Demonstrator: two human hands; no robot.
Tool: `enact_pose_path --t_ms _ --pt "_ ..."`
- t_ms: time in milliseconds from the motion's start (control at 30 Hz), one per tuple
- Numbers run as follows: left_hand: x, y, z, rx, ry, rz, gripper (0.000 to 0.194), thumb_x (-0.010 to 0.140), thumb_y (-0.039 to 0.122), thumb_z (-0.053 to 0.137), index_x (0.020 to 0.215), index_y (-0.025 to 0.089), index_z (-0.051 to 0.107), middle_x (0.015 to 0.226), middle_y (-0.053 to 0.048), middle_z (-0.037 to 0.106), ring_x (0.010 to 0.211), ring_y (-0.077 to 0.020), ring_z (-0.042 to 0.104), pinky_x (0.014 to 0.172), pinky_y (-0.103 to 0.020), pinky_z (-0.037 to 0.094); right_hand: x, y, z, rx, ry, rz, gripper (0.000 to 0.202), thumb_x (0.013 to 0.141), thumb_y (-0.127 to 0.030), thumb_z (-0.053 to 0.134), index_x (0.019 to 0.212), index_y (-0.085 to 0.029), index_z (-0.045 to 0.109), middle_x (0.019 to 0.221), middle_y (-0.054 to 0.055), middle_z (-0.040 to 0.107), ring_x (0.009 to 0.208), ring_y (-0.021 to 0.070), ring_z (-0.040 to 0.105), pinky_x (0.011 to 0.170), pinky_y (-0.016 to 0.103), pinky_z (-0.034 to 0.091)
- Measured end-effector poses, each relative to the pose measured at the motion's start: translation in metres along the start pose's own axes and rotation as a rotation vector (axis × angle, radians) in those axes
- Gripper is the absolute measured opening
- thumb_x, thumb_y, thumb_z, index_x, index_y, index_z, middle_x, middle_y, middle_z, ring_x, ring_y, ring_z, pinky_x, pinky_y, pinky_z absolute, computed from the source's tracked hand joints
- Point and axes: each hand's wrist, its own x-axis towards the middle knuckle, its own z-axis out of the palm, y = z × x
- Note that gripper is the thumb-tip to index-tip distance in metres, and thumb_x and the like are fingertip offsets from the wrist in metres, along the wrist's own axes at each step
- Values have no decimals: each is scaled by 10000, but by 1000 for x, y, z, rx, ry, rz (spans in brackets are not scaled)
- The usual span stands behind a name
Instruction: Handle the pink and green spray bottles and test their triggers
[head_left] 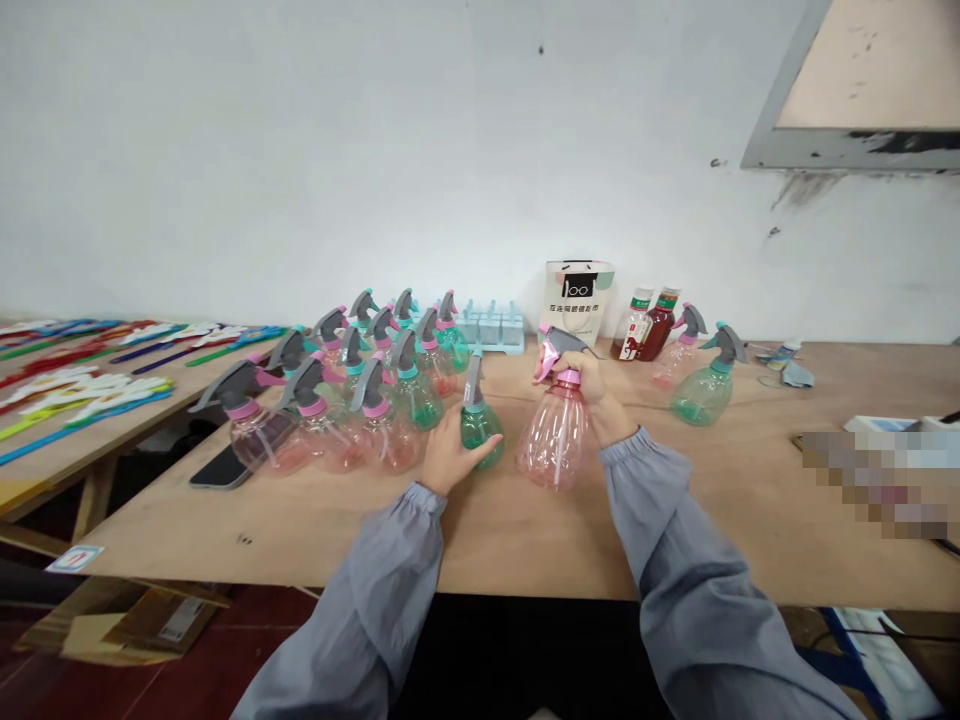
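My left hand is wrapped round the left side of a green spray bottle, its thumb across the front. To the right, my right hand grips the neck and trigger head of a pink spray bottle, which stands upright or nearly so; whether its base touches the table cannot be made out. Several pink and green spray bottles with grey heads stand grouped left of my left hand. Beyond my right hand are another green spray bottle and a pink one.
A phone lies by the left bottles on the wooden table. At the back are a light blue mould, a paper bag and two red-brown bottles. Colourful flat strips cover the left table.
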Motion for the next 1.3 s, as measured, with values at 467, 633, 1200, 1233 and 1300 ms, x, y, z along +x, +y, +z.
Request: enact_pose_path --t_ms 467,633,1200,1233,1300 --pt "0 3 -3 -8 -42 -49 737 763 540 743 1351 194 463 1330 -159 635 1260 -349 611 1030 -480 494 -4 -1 -1 -17 -74 -1 211 528 -258 600 727 -197 630 774 73 729 832 262 703 650 348 585" --pt "-1 2 -2 -15 -33 -55 727 769 536 743 1353 206 464 1334 -150 637 1274 -358 597 1039 -493 482 -6 0 3 -34 -30 -22 223 567 -261 614 779 -200 644 776 56 728 814 234 701 614 299 553" --pt "0 3 -3 -5 -40 -42 740 764 521 754 1366 218 447 1352 -148 629 1305 -351 577 1069 -500 459 5 25 -19 -345 246 -181 96 610 -326 568 651 -239 559 679 0 598 680 183 571 560 287 448" --pt "0 3 -3 -5 -40 -43 737 766 521 753 1364 217 448 1350 -148 630 1302 -351 580 1068 -500 461 5 27 -22 -359 242 -184 90 605 -315 575 655 -242 561 682 -4 598 698 189 577 589 297 470" --pt "0 4 -4 -9 -43 -43 719 774 515 746 1359 216 452 1343 -148 633 1290 -349 589 1057 -499 470 4 30 -29 -367 207 -159 94 604 -295 606 682 -248 585 687 -11 611 748 201 605 662 315 507"
